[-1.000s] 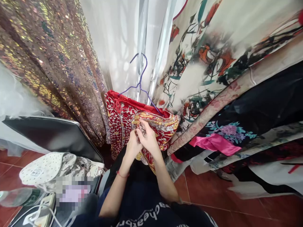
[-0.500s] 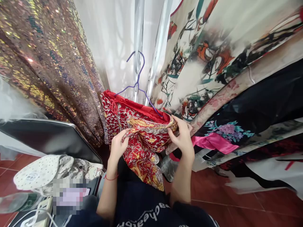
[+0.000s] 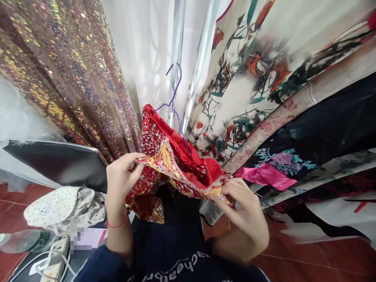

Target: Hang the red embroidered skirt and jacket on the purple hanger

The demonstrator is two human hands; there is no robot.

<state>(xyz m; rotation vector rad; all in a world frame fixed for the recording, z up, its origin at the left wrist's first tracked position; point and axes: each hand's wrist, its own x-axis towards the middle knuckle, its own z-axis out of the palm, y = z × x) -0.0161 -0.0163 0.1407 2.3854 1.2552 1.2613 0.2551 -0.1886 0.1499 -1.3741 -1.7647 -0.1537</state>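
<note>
A red embroidered garment (image 3: 173,172) with gold and silver patterns hangs in front of me on a purple wire hanger (image 3: 174,103). On its left side, my left hand (image 3: 122,184) pinches the front edge between thumb and fingers. My right hand (image 3: 243,211) grips the same edge at the right, slightly blurred. Between the two hands the edge is stretched toward me, so the garment gapes and its plain red lining shows. The hanger's lower bar is hidden inside the garment.
A sequined gold-pink dress (image 3: 79,70) hangs at left, above a black chair back (image 3: 58,164). A dotted white cloth (image 3: 64,209), a plastic bottle (image 3: 26,239) and a power strip (image 3: 55,254) lie below. Floral garments (image 3: 235,98) and a pink ribbon (image 3: 267,177) hang at right.
My hands were together at the garment's middle, then moved apart along its edge. Both have since pulled that edge toward me, and the opening has widened, showing more lining.
</note>
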